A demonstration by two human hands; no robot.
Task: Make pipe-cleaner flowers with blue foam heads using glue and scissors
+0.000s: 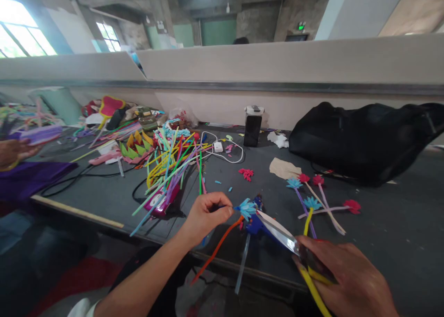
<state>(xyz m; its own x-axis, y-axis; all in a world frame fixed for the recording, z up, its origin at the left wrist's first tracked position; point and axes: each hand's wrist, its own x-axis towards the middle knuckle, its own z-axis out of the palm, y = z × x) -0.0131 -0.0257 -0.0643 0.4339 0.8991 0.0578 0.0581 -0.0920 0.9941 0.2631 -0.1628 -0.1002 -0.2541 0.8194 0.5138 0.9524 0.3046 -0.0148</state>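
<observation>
My left hand pinches the dark base of a small blue flower with fuzzy petals, held just above the table. An orange pipe cleaner hangs below the flower; whether it is joined to it I cannot tell. In my right hand are scissors, their tips close to the petals and their handles mostly hidden by the fingers. Yellow pipe cleaner lengths show around that same hand. Behind the flower and blades lies a blue glue gun, a clear glue stick sticking out toward me.
Several red and blue flowers on stems lie to the right, before a black bag. Loose pipe cleaners pile at left over a magenta object. A phone stands behind. Another person's hand is far left.
</observation>
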